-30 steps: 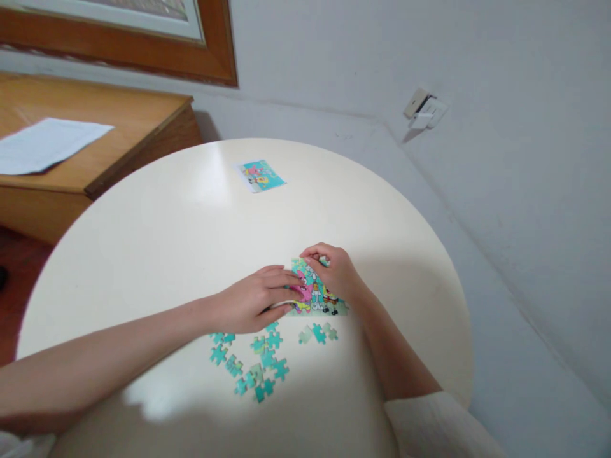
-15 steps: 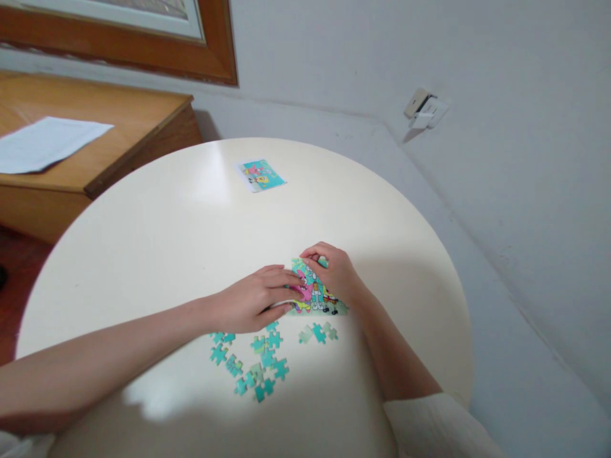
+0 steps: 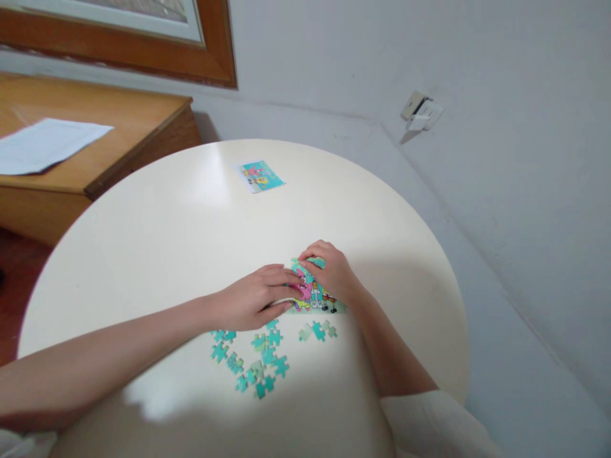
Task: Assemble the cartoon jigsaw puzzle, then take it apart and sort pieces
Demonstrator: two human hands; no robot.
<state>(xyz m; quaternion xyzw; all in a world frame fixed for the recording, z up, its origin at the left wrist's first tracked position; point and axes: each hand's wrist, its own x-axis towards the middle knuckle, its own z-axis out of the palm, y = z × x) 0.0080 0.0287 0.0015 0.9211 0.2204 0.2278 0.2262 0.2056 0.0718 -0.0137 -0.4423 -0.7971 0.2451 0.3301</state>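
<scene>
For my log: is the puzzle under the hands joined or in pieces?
Joined where visible: the puzzle shows one continuous picture. The left hand and right hand hide parts. Loose pieces lie outside.

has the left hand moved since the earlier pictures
No. Judged against the white table, the left hand shows no clear shift; its fingers still lie on the left part of the jigsaw puzzle.

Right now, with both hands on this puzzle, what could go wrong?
The left hand rests across the left side of the puzzle, so a sideways push might shift the joined pieces. Loose pieces lie close beside that hand, so pulling it back low could scatter some. The right hand covers the upper right part, so a badly seated piece there might go unnoticed.
</scene>
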